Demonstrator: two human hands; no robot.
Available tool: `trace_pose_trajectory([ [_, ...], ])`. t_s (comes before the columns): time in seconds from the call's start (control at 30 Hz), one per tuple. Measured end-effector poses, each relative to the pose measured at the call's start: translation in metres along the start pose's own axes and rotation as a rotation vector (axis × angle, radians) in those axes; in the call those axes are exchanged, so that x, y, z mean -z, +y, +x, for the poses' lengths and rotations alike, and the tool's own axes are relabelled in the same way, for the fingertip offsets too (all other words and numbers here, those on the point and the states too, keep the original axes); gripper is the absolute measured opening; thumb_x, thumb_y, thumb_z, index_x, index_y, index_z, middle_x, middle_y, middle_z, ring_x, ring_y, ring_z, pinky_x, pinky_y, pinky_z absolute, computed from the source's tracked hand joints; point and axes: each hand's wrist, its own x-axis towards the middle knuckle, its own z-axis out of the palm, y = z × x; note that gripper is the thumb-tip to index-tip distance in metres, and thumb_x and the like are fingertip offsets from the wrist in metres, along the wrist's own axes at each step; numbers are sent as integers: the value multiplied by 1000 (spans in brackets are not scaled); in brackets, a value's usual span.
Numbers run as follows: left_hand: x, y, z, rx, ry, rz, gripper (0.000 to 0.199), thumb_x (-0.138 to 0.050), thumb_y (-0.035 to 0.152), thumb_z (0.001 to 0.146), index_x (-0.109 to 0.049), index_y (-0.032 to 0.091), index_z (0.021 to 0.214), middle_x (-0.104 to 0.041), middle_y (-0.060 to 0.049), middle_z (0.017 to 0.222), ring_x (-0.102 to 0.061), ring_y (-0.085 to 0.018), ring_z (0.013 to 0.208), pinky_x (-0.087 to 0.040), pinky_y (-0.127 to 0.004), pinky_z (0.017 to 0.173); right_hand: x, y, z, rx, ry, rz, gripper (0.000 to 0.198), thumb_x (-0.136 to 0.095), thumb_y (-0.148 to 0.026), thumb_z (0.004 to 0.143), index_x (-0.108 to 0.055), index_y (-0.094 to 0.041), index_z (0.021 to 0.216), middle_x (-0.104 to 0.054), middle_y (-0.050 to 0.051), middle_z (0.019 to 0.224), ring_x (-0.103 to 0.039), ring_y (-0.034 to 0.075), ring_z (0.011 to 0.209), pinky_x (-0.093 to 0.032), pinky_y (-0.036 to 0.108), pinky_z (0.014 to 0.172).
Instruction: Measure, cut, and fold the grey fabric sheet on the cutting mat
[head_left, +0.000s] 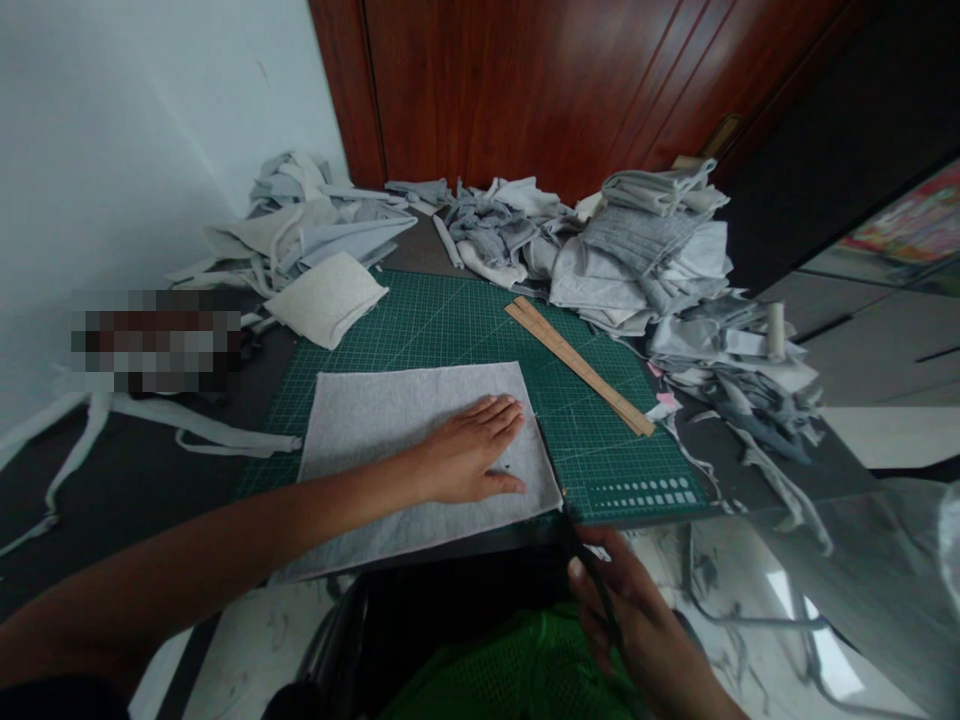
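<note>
Half-hiding a dark tool (598,575): right hand (637,607)

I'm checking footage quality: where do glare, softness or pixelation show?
All in the head view: a coarse pixelated patch hides something at left; the red-brown wooden door shows sheen; glare marks the pale marbled floor; the right hand and its slim black tool look soft, dim.

I can't see the part of the grey cloth (375,415) under the left hand (474,455). The dark tool (595,575) in the right hand (637,610) looks blurry. Blocky squares (157,342) hide something.
</note>
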Motion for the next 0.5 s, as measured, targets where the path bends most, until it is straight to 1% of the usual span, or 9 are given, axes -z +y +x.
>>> trace_pose_trajectory([
  [0.13,-1,0,-1,21,15,-2,89,-43,74,99,-37,7,157,-32,-19,167,-25,-28,159,-14,-38,131,-5,-3,-1,-35,16,74,53,-74,-68,84,-55,-26,110,-48,-11,60,-37,7,42,-33,17,36],
  [0.2,-2,1,-1,32,22,8,89,-43,74,99,-35,9,159,-31,-19,168,-24,-28,159,-15,-40,131,-4,-4,1,-63,12,109,53,-74,-69,82,-55,-26,108,-47,-11,61,-36,7,41,-31,17,35],
  [0.3,-4,0,-2,62,45,14,93,-42,77,97,-33,9,160,-31,-18,168,-22,-30,159,-16,-42,131,1,-6,6,-73,-8,127,54,-75,-69,81,-55,-26,106,-46,-11,62,-35,6,41,-30,16,34],
  [0.43,-4,0,-1,77,46,11,96,-39,81,95,-36,10,160,-32,-18,167,-22,-29,160,-13,-39,133,5,-4,12,-65,-35,114,50,-74,-67,84,-54,-27,107,-43,-12,61,-32,6,41,-30,16,34],
  [0.5,-4,0,-1,67,32,16,98,-41,79,96,-34,6,160,-30,-21,168,-21,-30,160,-13,-41,132,4,-3,15,-47,-33,101,49,-73,-66,85,-55,-27,108,-44,-12,61,-33,6,41,-31,16,34],
])
